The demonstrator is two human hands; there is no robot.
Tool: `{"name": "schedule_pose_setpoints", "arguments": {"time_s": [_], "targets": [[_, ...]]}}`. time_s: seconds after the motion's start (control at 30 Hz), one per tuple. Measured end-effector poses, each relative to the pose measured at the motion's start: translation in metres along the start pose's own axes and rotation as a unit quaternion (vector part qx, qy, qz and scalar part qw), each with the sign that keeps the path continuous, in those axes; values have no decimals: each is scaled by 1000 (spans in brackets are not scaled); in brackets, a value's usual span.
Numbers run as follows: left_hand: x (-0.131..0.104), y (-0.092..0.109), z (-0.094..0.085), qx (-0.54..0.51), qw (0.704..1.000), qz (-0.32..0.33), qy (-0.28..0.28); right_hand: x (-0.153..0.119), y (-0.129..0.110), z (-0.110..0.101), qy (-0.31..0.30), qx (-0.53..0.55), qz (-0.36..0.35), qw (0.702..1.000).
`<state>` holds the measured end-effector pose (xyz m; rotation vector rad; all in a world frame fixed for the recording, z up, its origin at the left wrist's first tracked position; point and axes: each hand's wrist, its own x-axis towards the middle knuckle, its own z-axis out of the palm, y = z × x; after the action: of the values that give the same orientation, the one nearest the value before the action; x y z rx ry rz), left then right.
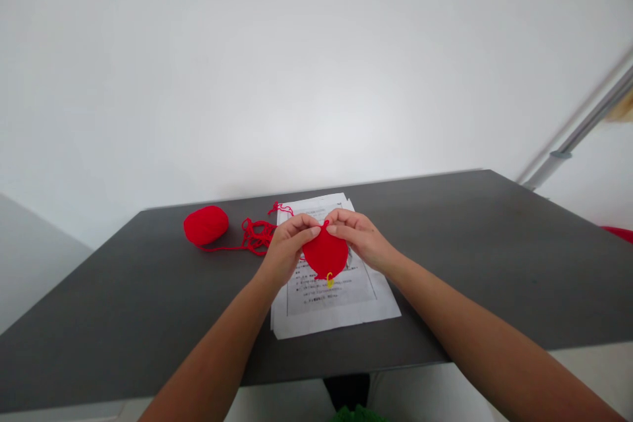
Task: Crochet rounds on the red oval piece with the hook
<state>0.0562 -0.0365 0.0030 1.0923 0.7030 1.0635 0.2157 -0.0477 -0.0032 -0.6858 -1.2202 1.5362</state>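
Observation:
A round red crocheted piece (326,254) hangs between my two hands, above printed sheets. My left hand (294,241) pinches its top edge from the left, thumb and fingers closed on it. From the right, my right hand (357,235) pinches the same top edge, close to the left fingertips. A small red loop stands up between the fingertips. At the bottom edge of the piece is a yellow stitch marker (330,279). Loose red yarn (258,236) lies tangled left of my left hand and runs to a red yarn ball (206,225).
White printed sheets (326,326) lie on the dark grey table (469,244) under my hands. A white wall stands behind the table. A grey metal pole (593,115) slants at the right, and something red shows at the right edge.

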Motion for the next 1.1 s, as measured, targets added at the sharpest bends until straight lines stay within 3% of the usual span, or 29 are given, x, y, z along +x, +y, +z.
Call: {"name": "schedule_pose_setpoints", "arguments": {"time_s": [0.23,0.7,1.1], "targets": [[0,1,1,-45,998,-37,-11,0,1,-2,-21,4,-6,1000],[0,-2,2,17,999,27,16,1,-1,-1,11,-27,-7,1000],[2,-4,0,20,999,35,6,1,-1,0,4,-33,-24,999]]}}
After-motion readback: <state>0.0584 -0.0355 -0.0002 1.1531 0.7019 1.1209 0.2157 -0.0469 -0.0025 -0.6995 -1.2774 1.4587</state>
